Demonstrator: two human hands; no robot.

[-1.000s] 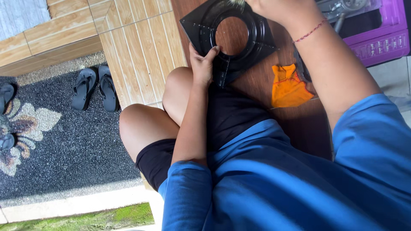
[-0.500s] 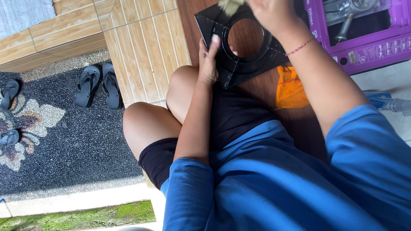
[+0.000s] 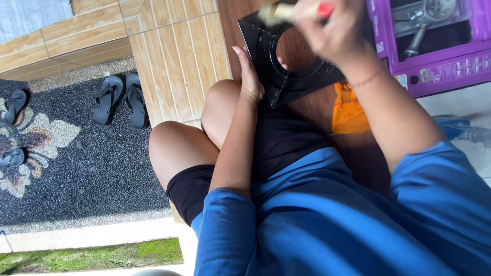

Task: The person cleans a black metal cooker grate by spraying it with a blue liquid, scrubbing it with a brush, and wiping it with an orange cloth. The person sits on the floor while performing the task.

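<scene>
Black square plate (image 3: 286, 61) with a round hole, tilted on the wooden tabletop (image 3: 358, 148).
Left hand (image 3: 249, 76) gripped its edge; right hand (image 3: 332, 30) closed around a pale, blurred brush (image 3: 279, 13).

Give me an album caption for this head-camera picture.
Left hand steadies a black ring plate while the right hand brushes it.

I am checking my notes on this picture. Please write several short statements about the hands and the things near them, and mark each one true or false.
1. The left hand grips the edge of the black plate with a round hole. True.
2. The right hand is empty. False: it holds a brush.
3. An orange cloth lies on the wooden board. True.
4. The box on the right is green. False: it is purple.
5. The sandals are on the person's feet. False: they lie on the dark pebble floor.
</scene>
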